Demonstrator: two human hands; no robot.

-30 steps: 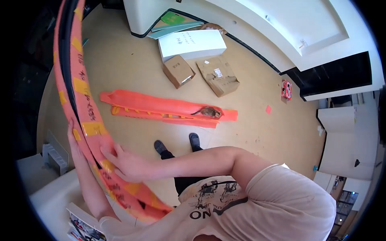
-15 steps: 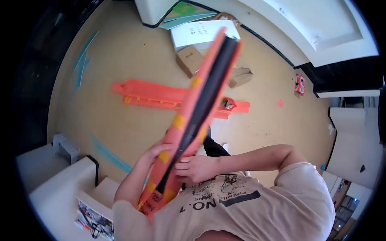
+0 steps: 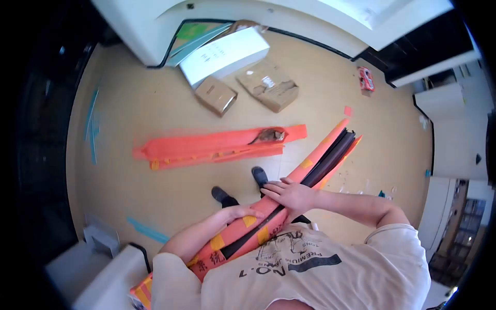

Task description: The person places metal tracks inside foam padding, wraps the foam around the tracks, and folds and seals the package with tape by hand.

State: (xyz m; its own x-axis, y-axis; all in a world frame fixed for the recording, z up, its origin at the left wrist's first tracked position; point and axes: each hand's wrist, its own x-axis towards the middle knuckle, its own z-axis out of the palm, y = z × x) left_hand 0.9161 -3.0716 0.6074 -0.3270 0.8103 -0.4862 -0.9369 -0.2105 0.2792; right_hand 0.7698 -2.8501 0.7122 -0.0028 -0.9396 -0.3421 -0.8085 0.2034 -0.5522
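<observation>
Slanting across my body is a long bundle (image 3: 241, 226) of pink-orange foam wrap with yellow tape. A lengthwise slit in the wrap shows dark, long pieces (image 3: 330, 158), whose ends stick out at the upper right. My left hand (image 3: 242, 212) is closed around the wrap's left side near the middle, its fingers partly hidden. Further up, my right hand (image 3: 292, 195) grips over the bundle beside the slit, with its fingers across the wrap. The bundle's lower end passes under my left arm.
Another pink wrap (image 3: 201, 144) lies on the floor ahead, with what looks like a cat (image 3: 272, 135) in its opening. Beyond it are a white box (image 3: 227, 56) and cardboard boxes (image 3: 216, 96). Blue-green strips (image 3: 93, 126) lie at the left, a red package (image 3: 366, 79) at the right.
The bundle has swung down to the right from a steeper tilt. My right hand has moved from the slit's lower part up onto the wrap. The view has shifted too.
</observation>
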